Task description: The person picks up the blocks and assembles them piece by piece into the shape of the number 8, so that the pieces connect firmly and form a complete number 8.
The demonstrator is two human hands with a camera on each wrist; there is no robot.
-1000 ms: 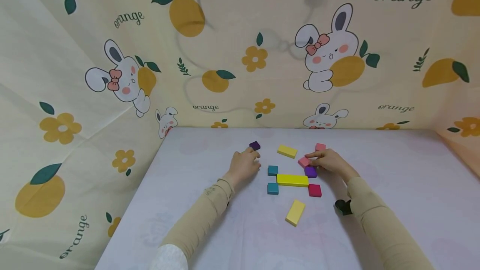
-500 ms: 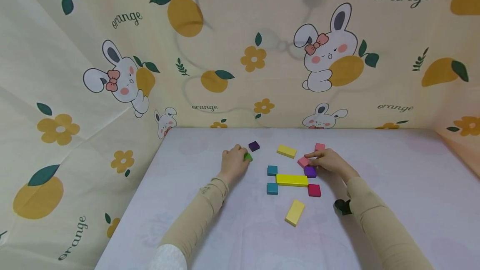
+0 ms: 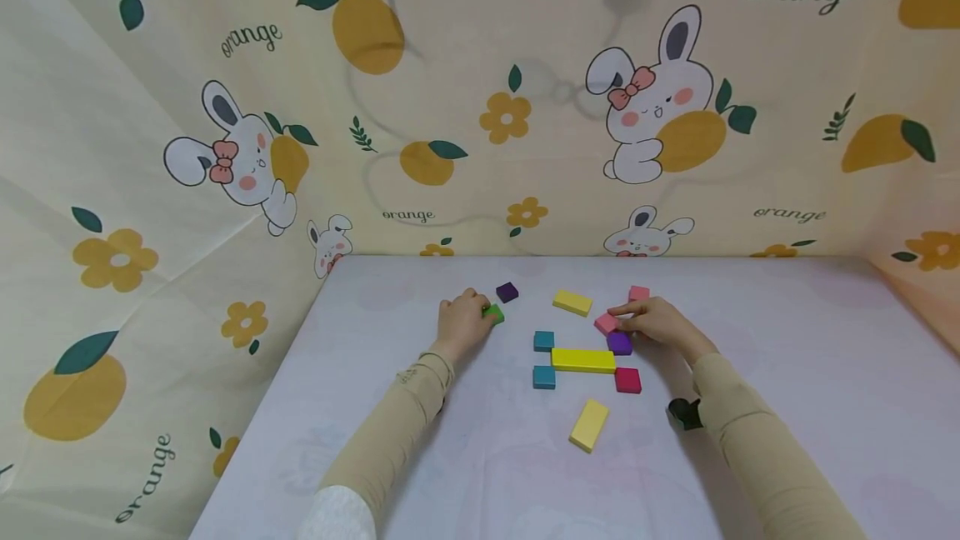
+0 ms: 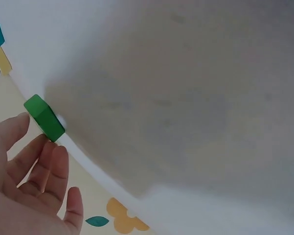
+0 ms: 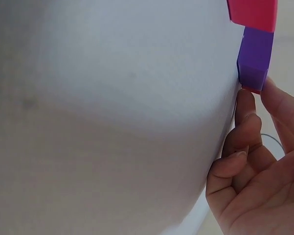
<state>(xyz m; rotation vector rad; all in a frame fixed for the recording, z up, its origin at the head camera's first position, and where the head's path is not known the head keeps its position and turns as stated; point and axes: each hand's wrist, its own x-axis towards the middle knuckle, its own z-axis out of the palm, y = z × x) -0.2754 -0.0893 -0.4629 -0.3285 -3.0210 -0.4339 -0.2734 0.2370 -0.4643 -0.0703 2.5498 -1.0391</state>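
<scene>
In the head view, my left hand (image 3: pixel 461 323) is at the left of the blocks, thumb and fingertips pinching a small green block (image 3: pixel 493 314). The left wrist view shows that green block (image 4: pixel 45 117) between thumb and fingertips. A dark purple block (image 3: pixel 507 292) lies just beyond it. My right hand (image 3: pixel 660 325) pinches a pink block (image 3: pixel 607 323) beside a purple block (image 3: pixel 619 344). From the right wrist, the purple block (image 5: pixel 255 56) covers most of the pink one, and the right hand's fingertips (image 5: pixel 245 100) sit right behind it.
A long yellow block (image 3: pixel 582 360) lies between two teal blocks (image 3: pixel 543 342) at its left and a red block (image 3: pixel 627 381) at its right. Pale yellow blocks (image 3: pixel 588 425) lie in front and behind. Another pink block (image 3: pixel 639 293) lies behind the right hand. A printed cloth (image 3: pixel 450 107) hangs behind.
My left hand has moved left, away from the dark purple block, and the green block now shows at its fingertips. The right hand stays at the pink block.
</scene>
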